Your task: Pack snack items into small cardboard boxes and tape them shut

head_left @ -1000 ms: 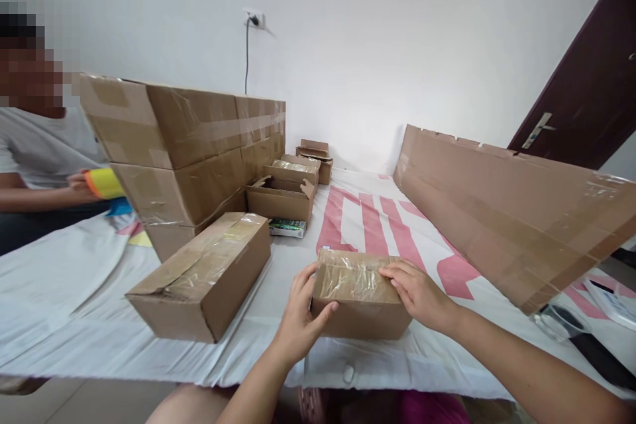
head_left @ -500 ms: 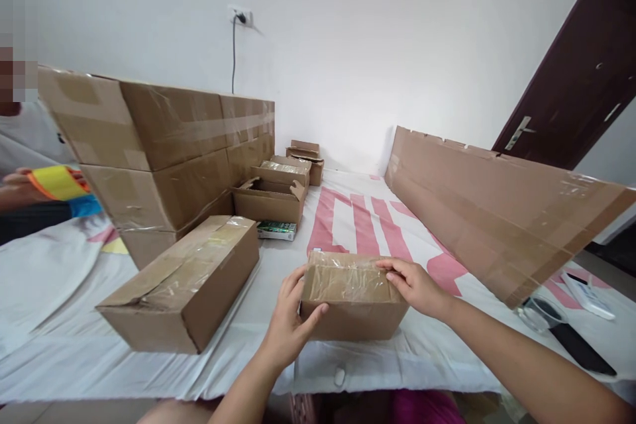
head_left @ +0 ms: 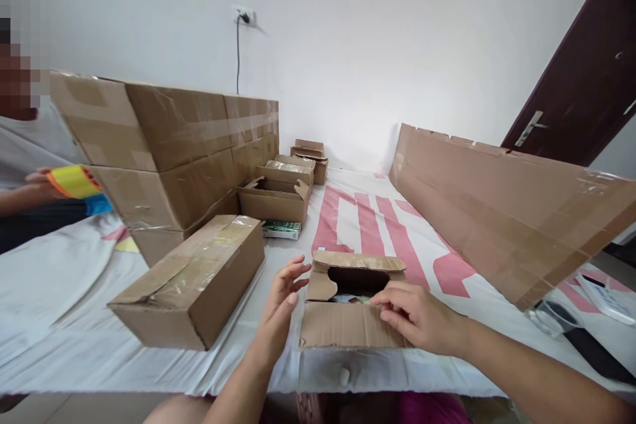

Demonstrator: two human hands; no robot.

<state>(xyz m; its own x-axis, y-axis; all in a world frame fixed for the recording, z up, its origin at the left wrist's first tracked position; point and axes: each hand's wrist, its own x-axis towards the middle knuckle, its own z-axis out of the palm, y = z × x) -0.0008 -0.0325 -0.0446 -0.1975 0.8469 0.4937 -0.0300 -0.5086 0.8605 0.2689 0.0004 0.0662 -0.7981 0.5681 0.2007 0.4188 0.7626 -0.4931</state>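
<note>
Head camera: front open box (head_left: 342, 328) sits on white cloth (head_left: 238, 371), between hands. I see left grip (head_left: 279, 291) spread, holding nothing; right grip (head_left: 417, 318) half-curled at the front flap, can't tell if pinching. Likely light, stiff walls, bendy flaps: take the side walls. Count: that one, one long taped box (head_left: 193, 278) leftward, one green packet (head_left: 281, 230).

A plain indoor room, whether home or small workplace cannot be told: a white wall (head_left: 377, 46) across the top, a wall socket (head_left: 251, 19) left of upper centre, a dark brown door (head_left: 571, 66) with a lever handle (head_left: 529, 128) at upper right, tiled floor (head_left: 79, 409) at lower left, a pink-patterned white cloth (head_left: 54, 344) across the lower half
</note>
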